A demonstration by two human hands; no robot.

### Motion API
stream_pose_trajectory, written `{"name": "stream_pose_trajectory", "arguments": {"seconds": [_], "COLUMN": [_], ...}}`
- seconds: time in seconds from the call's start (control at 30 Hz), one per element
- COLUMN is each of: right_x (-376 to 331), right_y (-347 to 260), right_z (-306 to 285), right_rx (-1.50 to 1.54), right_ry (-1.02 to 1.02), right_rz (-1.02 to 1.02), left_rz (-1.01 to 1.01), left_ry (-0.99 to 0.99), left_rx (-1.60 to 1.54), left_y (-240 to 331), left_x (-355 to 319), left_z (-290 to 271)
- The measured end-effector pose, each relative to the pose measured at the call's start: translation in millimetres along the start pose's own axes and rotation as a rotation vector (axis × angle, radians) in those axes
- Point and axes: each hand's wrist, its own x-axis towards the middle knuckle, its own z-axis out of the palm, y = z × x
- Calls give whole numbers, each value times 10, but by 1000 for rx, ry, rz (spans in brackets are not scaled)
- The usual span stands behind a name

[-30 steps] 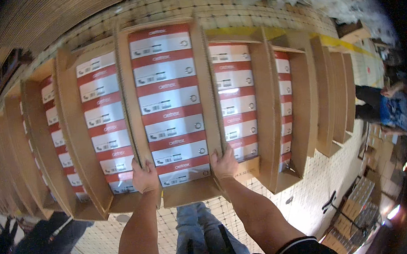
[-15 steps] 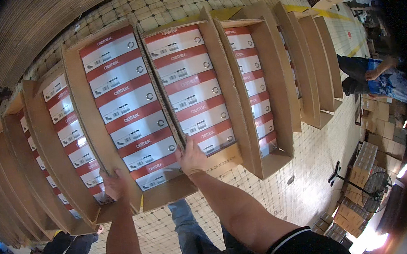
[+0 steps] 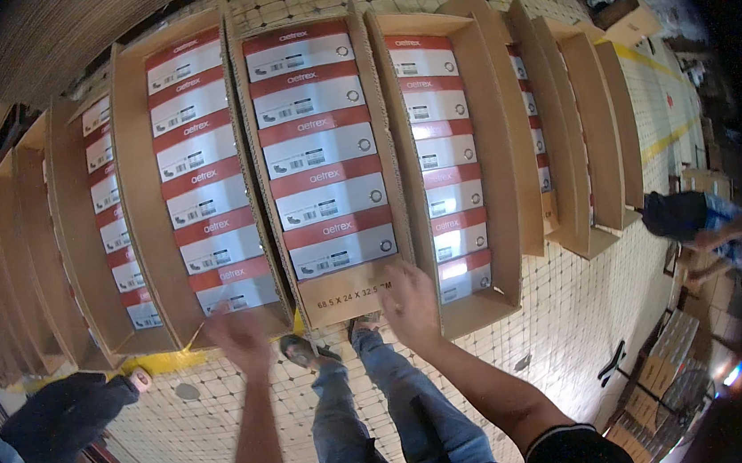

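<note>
Right hand (image 3: 411, 303): fingers spread, empty, at the middle carton's (image 3: 341, 292) near end.
Left hand (image 3: 236, 334): blurred, seemingly open, near the neighbouring carton (image 3: 153, 243).

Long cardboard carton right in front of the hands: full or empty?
Full. The long brown cardboard carton shows red-and-white shoeboxes stacked end to end along its whole open length; the right hand is at its near end.

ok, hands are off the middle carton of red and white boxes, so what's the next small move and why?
Probably bring both hands back onto the near end wall of the open brown cardboard carton. The right hand hovers just at that wall, and the left hand, blurred, hangs in front of the neighbouring carton. Neither grips anything, and the red and white shoe boxes fill the carton in one row.
</note>
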Motion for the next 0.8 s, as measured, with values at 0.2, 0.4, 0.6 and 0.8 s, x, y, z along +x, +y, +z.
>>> {"name": "stream_pose_trajectory", "arguments": {"seconds": [0.2,0.4,0.6,0.8], "right_x": [-599,-491,-52,233], "right_y": [401,383,238,375], "right_z": [-172,-74,520,880], "right_rx": [-113,-205,18,-341], "right_ry": [-415,-177,-259,-286], "right_rz": [23,-120,-213,-299], "left_rz": [-129,-239,-198,-199], "left_ry": [-481,-718,-664,-717], "left_rx": [2,179,146,92], "left_y": [857,761,682,638], "left_x": [-1345,-993,-983,-983], "left_z": [88,253,287,182]}}
